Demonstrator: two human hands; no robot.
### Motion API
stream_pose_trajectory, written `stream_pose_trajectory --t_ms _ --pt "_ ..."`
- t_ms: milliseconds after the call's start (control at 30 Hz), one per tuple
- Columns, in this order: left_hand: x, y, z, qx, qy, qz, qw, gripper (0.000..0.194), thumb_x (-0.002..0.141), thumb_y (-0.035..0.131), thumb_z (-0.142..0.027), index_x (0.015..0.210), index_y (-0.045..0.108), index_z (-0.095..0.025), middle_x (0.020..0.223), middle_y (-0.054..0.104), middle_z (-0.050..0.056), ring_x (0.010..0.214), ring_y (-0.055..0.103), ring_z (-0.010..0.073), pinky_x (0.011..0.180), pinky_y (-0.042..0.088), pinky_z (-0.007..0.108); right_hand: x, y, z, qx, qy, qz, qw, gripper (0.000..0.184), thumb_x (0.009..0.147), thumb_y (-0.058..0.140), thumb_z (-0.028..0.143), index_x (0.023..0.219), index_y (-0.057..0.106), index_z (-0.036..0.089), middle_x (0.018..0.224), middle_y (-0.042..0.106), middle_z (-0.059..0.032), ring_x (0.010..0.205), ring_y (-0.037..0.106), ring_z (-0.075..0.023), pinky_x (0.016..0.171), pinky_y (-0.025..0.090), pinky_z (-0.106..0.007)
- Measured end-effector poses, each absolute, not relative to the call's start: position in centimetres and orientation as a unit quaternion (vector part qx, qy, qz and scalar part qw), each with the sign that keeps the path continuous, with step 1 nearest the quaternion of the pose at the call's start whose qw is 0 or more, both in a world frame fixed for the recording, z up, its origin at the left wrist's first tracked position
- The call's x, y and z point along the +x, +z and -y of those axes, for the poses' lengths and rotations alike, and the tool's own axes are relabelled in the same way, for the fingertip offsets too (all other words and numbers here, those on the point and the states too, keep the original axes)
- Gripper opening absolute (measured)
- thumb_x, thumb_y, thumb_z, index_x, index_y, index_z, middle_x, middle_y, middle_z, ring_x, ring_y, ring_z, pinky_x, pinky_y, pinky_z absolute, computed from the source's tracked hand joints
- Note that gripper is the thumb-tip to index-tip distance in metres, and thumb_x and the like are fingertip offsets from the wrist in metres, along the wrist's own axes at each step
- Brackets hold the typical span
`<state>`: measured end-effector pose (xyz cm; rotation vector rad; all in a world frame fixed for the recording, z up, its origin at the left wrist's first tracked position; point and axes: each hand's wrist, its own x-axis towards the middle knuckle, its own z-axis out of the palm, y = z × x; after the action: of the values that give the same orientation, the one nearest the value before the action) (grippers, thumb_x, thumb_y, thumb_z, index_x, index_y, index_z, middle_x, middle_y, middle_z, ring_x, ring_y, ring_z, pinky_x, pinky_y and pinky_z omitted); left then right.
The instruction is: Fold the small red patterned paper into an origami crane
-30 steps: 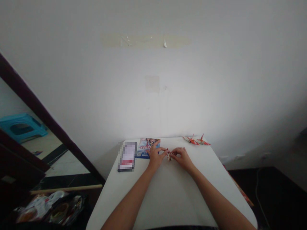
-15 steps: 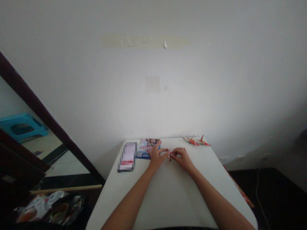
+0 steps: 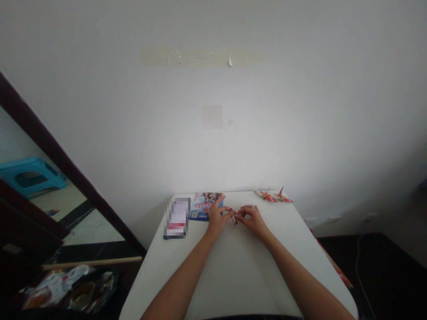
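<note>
A small piece of folded red and white patterned paper [image 3: 234, 218] is held between both hands, just above the white table [image 3: 240, 275]. My left hand [image 3: 217, 217] pinches its left side with thumb and forefinger, the other fingers spread over a blue printed leaflet [image 3: 199, 215]. From the right, my right hand [image 3: 252, 218] pinches the paper with its fingers curled. The fingertips hide part of the folds. Folded paper cranes [image 3: 274, 197] in red and white lie at the table's far right edge.
A phone with a blurred screen [image 3: 177, 218] lies left of the leaflet. Behind the table stands a white wall [image 3: 283, 111]. On the left are a dark-framed mirror [image 3: 76, 169] reflecting a blue stool, and plastic bags [image 3: 63, 284] on the floor.
The paper has shifted slightly between the fingertips, and less of its red upper part shows. Both hands stay in nearly the same place.
</note>
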<state>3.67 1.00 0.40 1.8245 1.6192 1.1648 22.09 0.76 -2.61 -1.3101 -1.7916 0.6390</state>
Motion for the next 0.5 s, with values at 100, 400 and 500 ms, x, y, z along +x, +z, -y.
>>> stream_pose_trajectory --t_ms 100,400,500 --pt "3.77 0.43 -0.92 0.666 0.387 -0.603 0.208 0.008 0.083 0.074 -0.026 0.078 0.08 -0.025 0.141 0.063 0.009 0.142 0.044 0.0352 0.119 0.011 0.075 22.07 -2.48 -0.65 -0.521 0.253 0.705 0.41 0.026 0.081 0.069 0.047 0.092 0.077 0.025 0.093 0.072 -0.0053 0.103 0.064 -0.0252 0.118 0.018 -0.059" --pt "3.63 0.62 -0.87 0.673 0.383 -0.608 0.175 0.01 0.085 0.073 -0.029 0.082 0.082 -0.027 0.143 0.062 0.006 0.14 0.045 0.0342 0.12 0.021 0.07 21.84 -2.32 -0.5 -0.527 0.247 0.703 0.409 0.027 0.081 0.068 0.049 0.091 0.077 0.026 0.094 0.072 -0.0061 0.104 0.065 -0.026 0.119 0.013 -0.063" --pt "3.56 0.59 -0.86 0.679 0.374 -0.613 0.156 0.01 0.085 0.072 -0.03 0.084 0.082 -0.03 0.143 0.061 0.004 0.14 0.044 0.0353 0.118 0.019 0.074 21.83 -2.17 -0.41 -0.532 0.24 0.704 0.405 0.026 0.083 0.066 0.048 0.091 0.078 0.026 0.096 0.073 -0.0068 0.104 0.065 -0.0261 0.119 0.013 -0.065"
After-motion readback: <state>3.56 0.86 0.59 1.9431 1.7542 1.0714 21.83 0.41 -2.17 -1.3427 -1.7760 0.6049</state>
